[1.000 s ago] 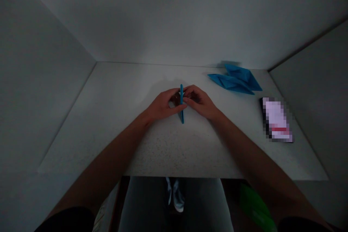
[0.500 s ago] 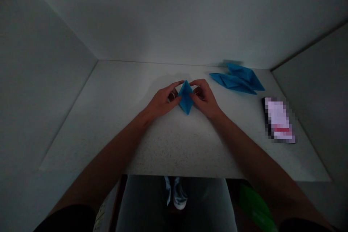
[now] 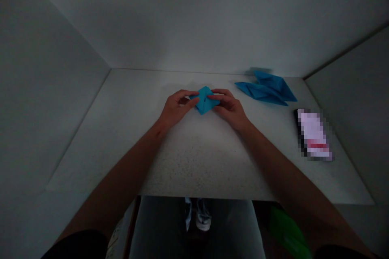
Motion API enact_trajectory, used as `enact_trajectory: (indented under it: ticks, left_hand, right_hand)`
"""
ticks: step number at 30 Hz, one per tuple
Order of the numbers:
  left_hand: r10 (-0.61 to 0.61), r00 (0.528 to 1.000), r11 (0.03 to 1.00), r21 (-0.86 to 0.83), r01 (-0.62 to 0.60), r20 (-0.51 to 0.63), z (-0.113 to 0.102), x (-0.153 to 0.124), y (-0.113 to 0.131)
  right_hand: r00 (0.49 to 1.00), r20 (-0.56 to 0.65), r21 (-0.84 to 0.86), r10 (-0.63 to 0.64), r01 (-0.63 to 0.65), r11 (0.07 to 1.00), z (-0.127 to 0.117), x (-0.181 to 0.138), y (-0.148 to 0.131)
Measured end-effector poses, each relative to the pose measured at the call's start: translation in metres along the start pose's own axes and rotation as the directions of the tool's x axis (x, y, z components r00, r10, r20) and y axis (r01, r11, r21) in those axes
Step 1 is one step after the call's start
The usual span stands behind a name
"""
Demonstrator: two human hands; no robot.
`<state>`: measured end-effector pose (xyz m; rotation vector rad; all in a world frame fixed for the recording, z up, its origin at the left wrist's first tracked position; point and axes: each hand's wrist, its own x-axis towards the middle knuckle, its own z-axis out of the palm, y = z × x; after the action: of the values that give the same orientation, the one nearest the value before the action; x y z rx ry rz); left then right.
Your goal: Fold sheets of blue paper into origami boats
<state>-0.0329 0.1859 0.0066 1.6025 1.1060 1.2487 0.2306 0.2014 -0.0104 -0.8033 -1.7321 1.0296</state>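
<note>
A small folded piece of blue paper (image 3: pixel 203 101), diamond-shaped from here, is held over the middle of the white table (image 3: pixel 127 129). My left hand (image 3: pixel 174 108) pinches its left corner with thumb and fingers. On the other side, my right hand (image 3: pixel 231 107) pinches the right corner. Both hands sit close together with the paper spread between them, just above or on the tabletop.
Two folded blue paper shapes (image 3: pixel 267 88) lie at the back right of the table. A phone (image 3: pixel 314 139) rests near the right edge. White walls close the table in on the left, back and right. Below the front edge show my legs and something green (image 3: pixel 285 230).
The blue paper, seen edge-on a second ago, has been pulled open into a wide flat diamond. Both hands have moved slightly away from me and spread apart.
</note>
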Motion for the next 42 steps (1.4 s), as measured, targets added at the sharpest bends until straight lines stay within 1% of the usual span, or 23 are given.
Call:
enact_trajectory:
  ticks: [2,4,7,10,13,17,19,22,24,26,28,30,33,35,37,39,42]
  left_hand:
    - [-0.043,0.999,0.999,-0.015,0.043,-0.011,0.001,0.0,-0.003]
    - [-0.054,0.998,0.998,-0.036,0.053,-0.012,0.002,0.0,-0.006]
    - [-0.028,1.0,1.0,0.008,0.028,-0.001,0.002,0.0,-0.007]
    - [0.012,1.0,0.997,0.071,-0.012,0.0,0.002,0.001,-0.005]
    - [0.019,1.0,1.0,0.014,-0.018,-0.017,0.004,0.002,-0.004]
    - [0.003,1.0,0.997,-0.08,-0.005,-0.021,0.006,0.005,-0.005]
    - [-0.008,0.999,0.994,-0.111,0.003,-0.047,0.005,0.006,-0.006]
    - [-0.052,0.991,0.987,-0.156,0.033,-0.12,0.003,0.008,-0.009]
    - [-0.075,0.984,0.984,-0.175,0.046,-0.163,0.001,0.01,-0.011]
    - [-0.088,0.977,0.977,-0.209,0.047,-0.193,0.0,0.011,-0.014]
    - [-0.097,0.973,0.964,-0.262,0.039,-0.211,0.0,0.012,-0.018]
    - [-0.085,0.972,0.952,-0.307,0.015,-0.218,0.002,0.014,-0.022]
    - [-0.055,0.974,0.932,-0.36,-0.028,-0.22,0.005,0.015,-0.027]
    - [-0.054,0.976,0.928,-0.372,-0.029,-0.211,0.006,0.013,-0.026]
    - [-0.055,0.982,0.941,-0.337,-0.009,-0.18,0.007,0.011,-0.021]
    - [-0.053,0.991,0.96,-0.279,0.016,-0.123,0.007,0.007,-0.014]
    - [-0.058,0.998,0.97,-0.239,0.048,-0.034,0.009,0.003,-0.006]
  right_hand:
    - [1.0,-0.009,0.014,0.026,-0.026,1.0,0.003,0.0,-0.002]
    - [0.996,-0.048,0.045,0.07,-0.067,0.997,0.007,0.001,-0.003]
    - [0.986,-0.084,0.064,0.141,-0.136,0.989,0.01,0.002,-0.002]
    - [0.981,-0.103,0.0,0.166,-0.167,0.986,0.011,0.002,-0.004]
    - [0.979,-0.147,-0.015,0.14,-0.144,0.989,0.011,0.003,-0.006]
    - [0.974,-0.204,0.032,0.099,-0.094,0.995,0.013,0.005,-0.008]
    - [0.97,-0.229,0.061,0.079,-0.067,0.996,0.012,0.006,-0.008]
    - [0.956,-0.289,0.099,0.058,-0.03,0.995,0.009,0.007,-0.005]
    - [0.94,-0.336,0.104,0.066,-0.032,0.994,0.006,0.007,-0.002]
    - [0.926,-0.367,0.089,0.09,-0.061,0.994,0.003,0.007,0.001]
    - [0.914,-0.391,0.084,0.107,-0.08,0.993,0.001,0.008,0.004]
    - [0.904,-0.409,0.121,0.123,-0.08,0.989,0.002,0.008,0.006]
    - [0.898,-0.408,0.217,0.164,-0.079,0.973,0.004,0.009,0.005]
    - [0.908,-0.382,0.243,0.171,-0.08,0.967,0.007,0.008,0.002]
    - [0.932,-0.326,0.234,0.158,-0.082,0.969,0.009,0.007,-0.003]
    - [0.956,-0.259,0.213,0.139,-0.084,0.973,0.012,0.005,-0.01]
    - [0.97,-0.214,0.126,0.116,-0.091,0.988,0.014,0.003,-0.02]
